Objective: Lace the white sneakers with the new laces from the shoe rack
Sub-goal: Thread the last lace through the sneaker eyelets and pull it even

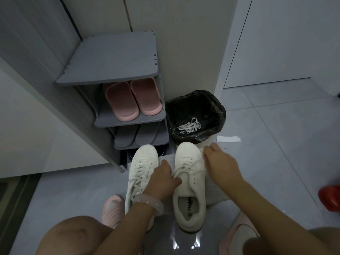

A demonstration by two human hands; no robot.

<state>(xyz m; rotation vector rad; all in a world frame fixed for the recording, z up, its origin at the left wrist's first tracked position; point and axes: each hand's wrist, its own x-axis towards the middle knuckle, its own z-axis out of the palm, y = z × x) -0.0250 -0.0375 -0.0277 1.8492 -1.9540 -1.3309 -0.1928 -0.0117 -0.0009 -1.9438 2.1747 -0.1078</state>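
Sneakers: the right sneaker [190, 183] stands beside the laced left sneaker [140, 173] on the floor. Left hand [162, 178] pinches its lace [185, 167]; right hand [220, 161] pulls the lace end, fingers curled round it.

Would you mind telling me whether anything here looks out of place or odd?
Two things stand out. A bundle of white laces lies in the black-lined bin beside the shoe rack, an odd spot unless they are discards. A white paper strip also lies loose on the floor tiles just right of the bin.
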